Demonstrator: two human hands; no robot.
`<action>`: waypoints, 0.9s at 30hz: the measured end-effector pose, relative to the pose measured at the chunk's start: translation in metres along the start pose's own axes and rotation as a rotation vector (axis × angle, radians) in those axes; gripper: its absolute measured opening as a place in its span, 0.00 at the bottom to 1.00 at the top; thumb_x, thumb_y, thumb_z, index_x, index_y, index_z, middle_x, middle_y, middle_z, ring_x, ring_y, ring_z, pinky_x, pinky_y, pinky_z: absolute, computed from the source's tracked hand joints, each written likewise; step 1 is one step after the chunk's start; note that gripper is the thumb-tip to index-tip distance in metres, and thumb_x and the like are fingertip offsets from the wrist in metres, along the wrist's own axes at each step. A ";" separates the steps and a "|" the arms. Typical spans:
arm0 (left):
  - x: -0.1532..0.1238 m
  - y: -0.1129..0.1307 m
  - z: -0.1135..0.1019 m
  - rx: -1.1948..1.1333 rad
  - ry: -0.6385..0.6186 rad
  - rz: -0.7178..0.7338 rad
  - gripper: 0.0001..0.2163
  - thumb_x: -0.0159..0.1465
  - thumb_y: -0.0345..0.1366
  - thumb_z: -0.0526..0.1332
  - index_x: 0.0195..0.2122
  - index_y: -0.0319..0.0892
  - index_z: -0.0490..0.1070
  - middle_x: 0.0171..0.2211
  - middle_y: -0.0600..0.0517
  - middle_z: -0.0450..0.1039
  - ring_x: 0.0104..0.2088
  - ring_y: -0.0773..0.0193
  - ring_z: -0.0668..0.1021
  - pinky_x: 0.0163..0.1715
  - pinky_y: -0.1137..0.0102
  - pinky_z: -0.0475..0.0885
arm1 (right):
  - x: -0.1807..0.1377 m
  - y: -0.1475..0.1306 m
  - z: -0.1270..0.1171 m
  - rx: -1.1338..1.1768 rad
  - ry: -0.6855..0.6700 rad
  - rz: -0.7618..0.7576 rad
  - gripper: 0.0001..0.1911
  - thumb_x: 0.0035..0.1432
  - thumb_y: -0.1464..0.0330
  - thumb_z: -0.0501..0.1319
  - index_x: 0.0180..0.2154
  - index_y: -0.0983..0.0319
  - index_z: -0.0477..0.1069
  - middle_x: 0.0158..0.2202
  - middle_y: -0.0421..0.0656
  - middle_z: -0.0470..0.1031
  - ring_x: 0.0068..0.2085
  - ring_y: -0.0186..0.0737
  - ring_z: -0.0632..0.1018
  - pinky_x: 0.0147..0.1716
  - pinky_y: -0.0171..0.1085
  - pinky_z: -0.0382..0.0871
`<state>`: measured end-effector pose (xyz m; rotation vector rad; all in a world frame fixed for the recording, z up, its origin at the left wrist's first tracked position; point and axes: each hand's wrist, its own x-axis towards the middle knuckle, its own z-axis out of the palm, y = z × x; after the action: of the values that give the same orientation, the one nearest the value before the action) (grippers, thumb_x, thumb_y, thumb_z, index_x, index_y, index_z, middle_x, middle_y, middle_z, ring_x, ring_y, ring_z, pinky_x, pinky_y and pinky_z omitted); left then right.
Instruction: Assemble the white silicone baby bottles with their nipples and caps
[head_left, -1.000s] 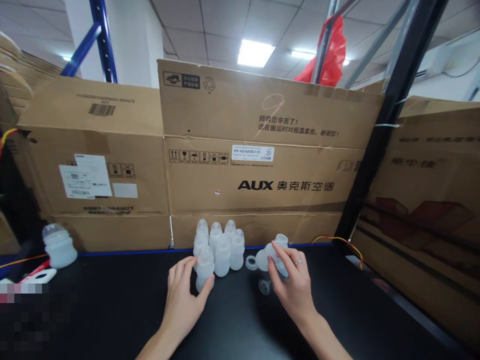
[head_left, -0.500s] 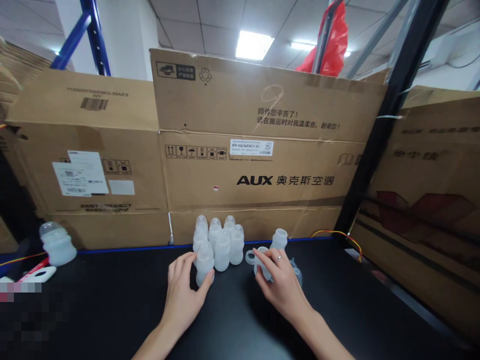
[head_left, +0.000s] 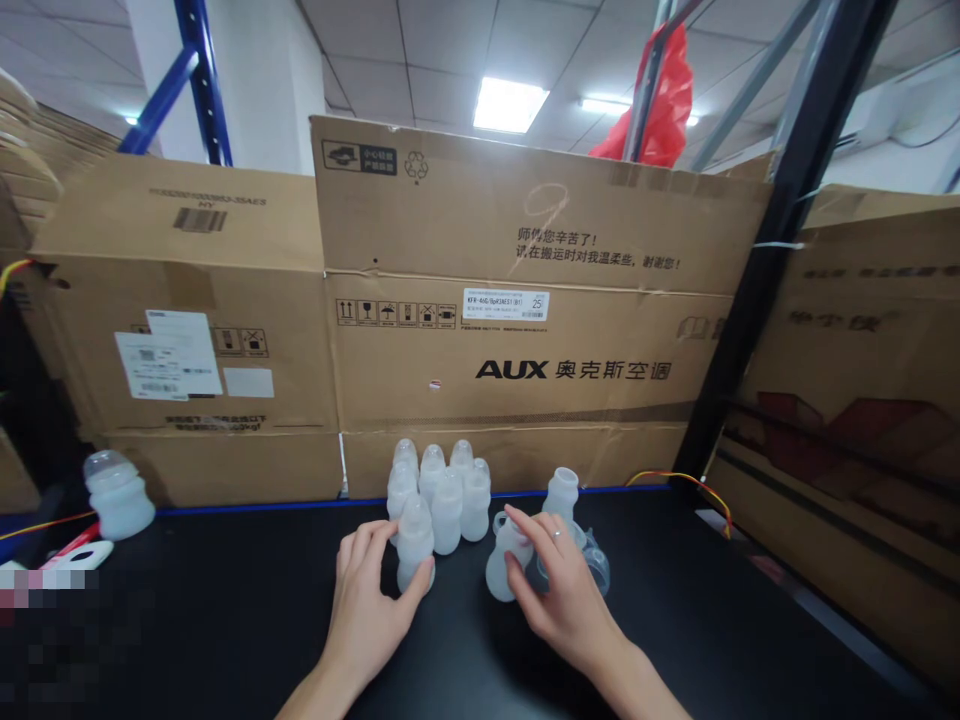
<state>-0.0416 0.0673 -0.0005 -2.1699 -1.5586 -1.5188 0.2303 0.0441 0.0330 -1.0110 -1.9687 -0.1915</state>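
My left hand (head_left: 379,575) curls around a capped baby bottle (head_left: 415,545) at the front of a group, thumb and fingers on its sides. The bottle stands upright on the black table (head_left: 450,650). Several similar frosted bottles (head_left: 448,512) with clear domed caps stand behind it. To the right, my right hand (head_left: 559,575) grips an uncapped baby bottle (head_left: 502,572), with the thumb against its side and the index finger over its top. A pale collar ring (head_left: 500,520) lies just behind it, partly hidden. Beyond this hand stands another open-necked bottle (head_left: 562,490).
Clear domed caps (head_left: 598,565) lie just right of my right hand. A large cardboard box (head_left: 405,400) walls off the table's back edge. At far left stand one capped bottle (head_left: 118,497) and a white-and-red object (head_left: 79,553). A black post (head_left: 750,300) rises at back right.
The uncapped bottle at my right hand has moved nearer and slightly left, showing more of its body. My left hand keeps its place around the capped bottle. The view has tilted up slightly.
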 end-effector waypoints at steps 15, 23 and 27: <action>-0.004 0.015 -0.007 -0.268 -0.072 -0.066 0.12 0.69 0.40 0.63 0.50 0.47 0.64 0.42 0.49 0.77 0.40 0.55 0.80 0.42 0.60 0.77 | 0.021 -0.010 0.004 -0.283 0.094 -0.044 0.20 0.67 0.69 0.62 0.60 0.57 0.72 0.60 0.54 0.69 0.57 0.59 0.72 0.55 0.59 0.70; 0.000 0.011 -0.022 -0.246 -0.218 0.067 0.12 0.69 0.36 0.55 0.54 0.49 0.63 0.39 0.51 0.77 0.34 0.56 0.81 0.37 0.63 0.76 | 0.075 -0.031 0.053 -0.301 0.063 -0.062 0.22 0.68 0.60 0.64 0.56 0.68 0.73 0.73 0.63 0.57 0.74 0.72 0.54 0.67 0.70 0.55; 0.005 0.008 -0.029 -0.166 -0.218 0.114 0.14 0.72 0.40 0.55 0.57 0.51 0.65 0.43 0.50 0.78 0.39 0.55 0.83 0.39 0.64 0.77 | 0.066 -0.037 0.058 -0.150 0.083 -0.083 0.18 0.68 0.64 0.63 0.55 0.64 0.72 0.74 0.59 0.56 0.75 0.66 0.52 0.68 0.68 0.58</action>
<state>-0.0544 0.0507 0.0212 -2.5447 -1.3775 -1.4673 0.1490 0.0863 0.0583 -1.0004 -1.9445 -0.4267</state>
